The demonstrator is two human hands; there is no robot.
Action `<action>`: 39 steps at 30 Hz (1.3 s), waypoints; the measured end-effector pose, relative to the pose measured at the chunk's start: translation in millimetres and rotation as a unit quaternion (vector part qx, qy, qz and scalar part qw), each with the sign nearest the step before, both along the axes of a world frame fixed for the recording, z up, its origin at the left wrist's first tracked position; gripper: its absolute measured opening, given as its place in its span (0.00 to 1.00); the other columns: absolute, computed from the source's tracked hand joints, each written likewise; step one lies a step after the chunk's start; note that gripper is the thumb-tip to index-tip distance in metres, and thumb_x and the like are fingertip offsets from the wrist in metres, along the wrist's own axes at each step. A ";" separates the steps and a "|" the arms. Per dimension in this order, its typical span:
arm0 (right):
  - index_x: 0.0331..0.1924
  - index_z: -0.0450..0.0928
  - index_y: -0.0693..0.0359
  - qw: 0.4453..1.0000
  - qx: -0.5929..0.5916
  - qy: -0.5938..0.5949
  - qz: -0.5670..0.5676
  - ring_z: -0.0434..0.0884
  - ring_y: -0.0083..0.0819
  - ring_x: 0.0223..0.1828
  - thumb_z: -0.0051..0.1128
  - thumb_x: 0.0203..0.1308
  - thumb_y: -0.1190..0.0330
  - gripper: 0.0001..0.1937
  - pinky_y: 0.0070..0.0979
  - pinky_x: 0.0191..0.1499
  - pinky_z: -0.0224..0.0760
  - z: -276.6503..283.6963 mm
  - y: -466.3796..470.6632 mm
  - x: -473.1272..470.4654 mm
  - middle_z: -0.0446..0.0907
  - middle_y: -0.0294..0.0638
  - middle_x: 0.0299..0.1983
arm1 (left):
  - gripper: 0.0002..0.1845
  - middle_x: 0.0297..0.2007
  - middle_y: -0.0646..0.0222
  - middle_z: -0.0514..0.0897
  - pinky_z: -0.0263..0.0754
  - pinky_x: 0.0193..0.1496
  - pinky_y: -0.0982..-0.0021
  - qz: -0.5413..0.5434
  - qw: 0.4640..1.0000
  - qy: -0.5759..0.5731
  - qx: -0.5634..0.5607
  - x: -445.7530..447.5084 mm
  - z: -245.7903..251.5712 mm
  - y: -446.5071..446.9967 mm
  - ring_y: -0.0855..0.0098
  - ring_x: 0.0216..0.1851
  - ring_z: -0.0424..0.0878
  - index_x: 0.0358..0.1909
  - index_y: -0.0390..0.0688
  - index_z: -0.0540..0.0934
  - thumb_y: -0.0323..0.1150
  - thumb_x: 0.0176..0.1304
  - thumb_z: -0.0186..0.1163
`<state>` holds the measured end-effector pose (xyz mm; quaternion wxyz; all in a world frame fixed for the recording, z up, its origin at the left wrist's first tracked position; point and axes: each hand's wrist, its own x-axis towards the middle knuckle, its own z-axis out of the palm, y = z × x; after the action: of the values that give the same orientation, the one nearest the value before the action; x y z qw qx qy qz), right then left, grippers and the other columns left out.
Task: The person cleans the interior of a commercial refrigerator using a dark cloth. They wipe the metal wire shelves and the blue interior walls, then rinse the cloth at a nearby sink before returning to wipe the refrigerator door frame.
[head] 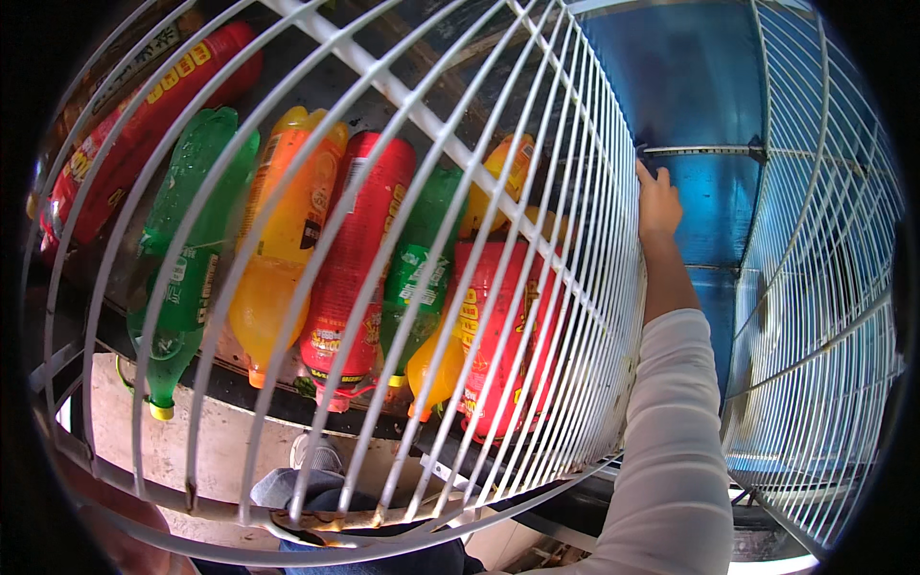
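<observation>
A white wire rack (431,122) fills much of the view, tilted close before me. My right hand (659,205) reaches to its far right side, fingers curled at the edge beside the blue inner wall (711,208). At the lower left my left hand (133,528) is shaded and blurred beneath the rack's rusty front rim (338,521); its grip is unclear. Behind the bars lie several plastic drink bottles: a green bottle (190,180), an orange bottle (277,287), a red bottle (359,251), a second green bottle (420,277) and a large red bottle (496,323).
Another red bottle (154,108) lies at the upper left. A second white wire rack (819,302) stands along the right side. Below the bottles' dark ledge (287,413) are a pale floor (215,460), a grey shoe (316,454) and my jeans (345,496).
</observation>
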<state>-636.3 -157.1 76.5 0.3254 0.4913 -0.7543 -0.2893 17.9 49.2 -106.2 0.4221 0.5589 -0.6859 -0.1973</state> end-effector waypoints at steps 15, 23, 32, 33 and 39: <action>0.54 0.82 0.54 0.919 -0.231 -0.244 0.206 0.75 0.50 0.57 0.51 0.65 0.53 0.20 0.39 0.61 0.66 -22.6 -8.0 -120.6 0.77 0.56 0.54 | 0.30 0.70 0.56 0.59 0.51 0.71 0.55 -0.015 1.000 -0.019 0.005 -0.7 2.6 -4.4 0.58 0.72 0.54 0.69 0.43 0.58 0.51 0.73 0.42; 0.47 0.85 0.57 0.939 -0.049 -0.296 0.170 0.77 0.52 0.55 0.57 0.63 0.57 0.16 0.37 0.58 0.69 17.9 17.2 -86.8 0.76 0.56 0.56 | 0.30 0.69 0.55 0.60 0.52 0.71 0.56 -0.018 1.000 -0.018 0.004 -5.2 0.4 -9.4 0.57 0.71 0.55 0.68 0.42 0.59 0.50 0.73 0.42; 0.54 0.82 0.46 0.950 -0.133 -0.266 0.091 0.71 0.51 0.62 0.48 0.66 0.59 0.16 0.39 0.63 0.66 -14.1 -15.7 -111.9 0.68 0.51 0.64 | 0.29 0.69 0.55 0.61 0.53 0.71 0.56 -0.021 0.999 -0.026 0.003 -9.2 -0.2 -8.9 0.57 0.71 0.56 0.67 0.42 0.60 0.49 0.73 0.42; 0.54 0.82 0.46 0.942 -0.178 -0.278 0.064 0.71 0.51 0.62 0.49 0.66 0.59 0.16 0.39 0.63 0.66 -18.4 -15.4 -113.1 0.69 0.51 0.63 | 0.29 0.69 0.55 0.61 0.53 0.71 0.57 -0.021 0.999 -0.026 0.001 -9.3 -0.4 -8.9 0.57 0.70 0.56 0.67 0.41 0.60 0.49 0.73 0.42; 0.50 0.83 0.53 0.875 -0.275 -0.317 0.241 0.77 0.46 0.54 0.49 0.67 0.60 0.15 0.39 0.59 0.68 -21.6 -7.6 -92.8 0.80 0.49 0.50 | 0.28 0.68 0.54 0.61 0.53 0.70 0.57 -0.027 0.999 -0.031 -0.008 -9.8 1.1 -9.2 0.57 0.70 0.57 0.67 0.41 0.61 0.48 0.73 0.43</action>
<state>-729.1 -164.7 54.8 0.2508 0.6139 -0.7243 0.1886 8.2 40.0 -105.1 0.3993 0.5426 -0.7153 -0.1858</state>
